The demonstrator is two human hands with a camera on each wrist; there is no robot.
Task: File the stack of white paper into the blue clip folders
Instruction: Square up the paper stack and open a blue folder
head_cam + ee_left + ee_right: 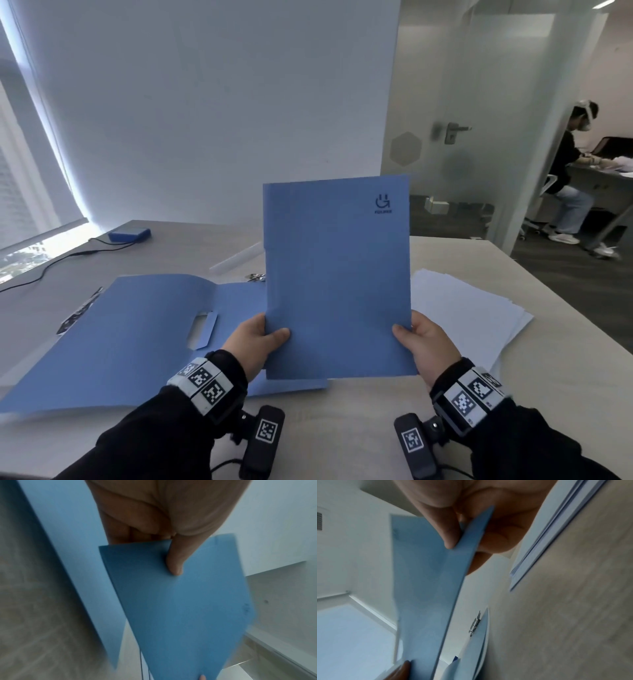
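Observation:
A closed blue clip folder (337,274) is held upright above the table, front cover with a dark logo facing me. My left hand (255,339) pinches its lower left edge, thumb on the cover, seen as well in the left wrist view on the folder (180,601) under the left hand (171,555). My right hand (419,337) pinches the lower right edge; in the right wrist view the right hand (460,536) grips the folder (428,588). The stack of white paper (469,308) lies fanned on the table at the right. A second blue folder (130,335) lies open flat at the left.
The open folder's metal clip (475,623) peeks out behind the held one. A blue box (129,234) with a black cable (51,263) sits at the back left. A clear plastic strip (236,257) lies behind. Another person (568,178) sits beyond the glass door.

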